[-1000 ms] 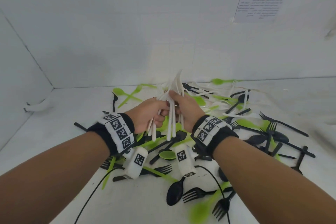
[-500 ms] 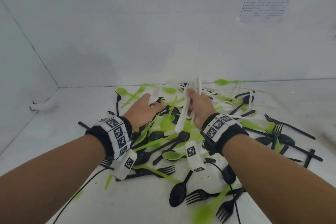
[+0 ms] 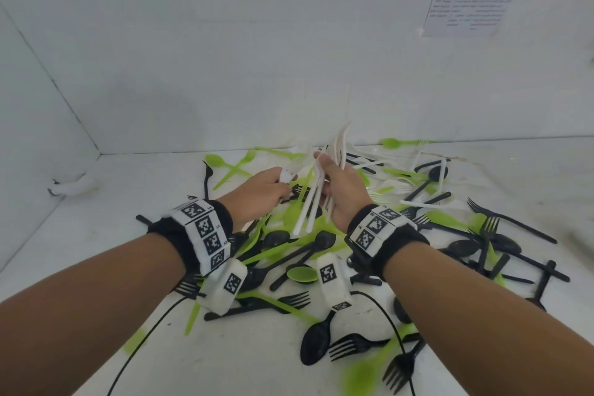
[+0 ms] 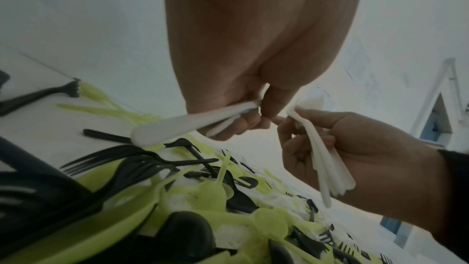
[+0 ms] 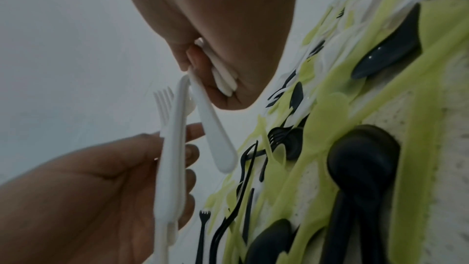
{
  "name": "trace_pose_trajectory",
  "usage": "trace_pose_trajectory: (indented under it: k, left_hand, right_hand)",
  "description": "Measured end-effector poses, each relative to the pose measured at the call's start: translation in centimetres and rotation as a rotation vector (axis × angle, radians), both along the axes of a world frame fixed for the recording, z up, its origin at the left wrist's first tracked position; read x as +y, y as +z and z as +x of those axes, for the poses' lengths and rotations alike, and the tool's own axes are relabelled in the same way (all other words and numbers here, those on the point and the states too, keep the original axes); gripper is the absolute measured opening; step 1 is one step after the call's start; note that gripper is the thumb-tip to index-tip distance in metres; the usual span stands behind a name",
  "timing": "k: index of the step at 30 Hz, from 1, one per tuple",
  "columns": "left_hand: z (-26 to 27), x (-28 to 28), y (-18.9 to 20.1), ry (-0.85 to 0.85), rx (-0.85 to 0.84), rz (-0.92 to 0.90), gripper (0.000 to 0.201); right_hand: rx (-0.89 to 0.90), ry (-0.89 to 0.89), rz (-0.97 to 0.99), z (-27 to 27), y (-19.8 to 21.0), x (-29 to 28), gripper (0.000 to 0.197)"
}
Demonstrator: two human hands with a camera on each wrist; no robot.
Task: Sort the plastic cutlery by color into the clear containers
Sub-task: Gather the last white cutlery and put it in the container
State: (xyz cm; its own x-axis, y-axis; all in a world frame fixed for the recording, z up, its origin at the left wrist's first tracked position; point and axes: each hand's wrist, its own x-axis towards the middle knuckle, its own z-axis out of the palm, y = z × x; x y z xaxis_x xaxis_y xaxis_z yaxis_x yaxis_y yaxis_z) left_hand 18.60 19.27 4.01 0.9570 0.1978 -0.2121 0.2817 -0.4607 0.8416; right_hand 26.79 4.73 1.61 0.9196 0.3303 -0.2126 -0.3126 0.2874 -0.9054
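The right hand is gripping a bundle of white cutlery above the mixed pile while the left hand is pinching more white pieces beside it, apparently gathering one color together.

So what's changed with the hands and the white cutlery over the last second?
The left hand let go of the shared bundle, reached into the pile, and now holds white pieces of its own. The right hand keeps its white bundle raised. The pile looks unchanged.
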Motion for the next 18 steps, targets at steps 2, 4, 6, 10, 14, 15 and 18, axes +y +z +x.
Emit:
trace_pose_trajectory:
  k: [2, 4, 6, 10, 14, 15, 18]
  left_hand:
    - [0.1, 0.2, -0.2, -0.014, -0.002, 0.069, 0.027]
    - [0.3, 0.3, -0.3, -0.041, -0.027, 0.151, 0.019]
    - [0.3, 0.3, -0.3, -0.081, -0.063, 0.215, 0.013]
    - [0.1, 0.0, -0.5, -0.192, -0.057, 0.291, 0.024]
    - [-0.2, 0.1, -0.8, -0.236, -0.01, 0.32, 0.039]
    - [-0.3, 0.3, -0.8, -0.254, -0.014, 0.359, 0.039]
    - [-1.2, 1.5, -0.7, -0.273, -0.003, 0.455, 0.02]
  right_hand:
    - [-0.054, 0.038, -0.056, 0.2, 0.0, -0.1, 0.028]
    - [-0.106, 0.087, -0.121, 0.1, 0.0, 0.0, 0.027]
    - [-0.12, 0.119, -0.187, 0.0, -0.3, 0.1, 0.027]
    - [-0.075, 0.101, -0.185, 0.5, -0.9, -0.1, 0.022]
    - [-0.025, 0.077, -0.122, 0.8, -1.4, -0.5, 0.021]
    - [-0.001, 0.03, -0.118, 1.0, -1.6, -0.6, 0.021]
    - [0.041, -0.209, -0.174, 2.4, -2.0, -1.7, 0.025]
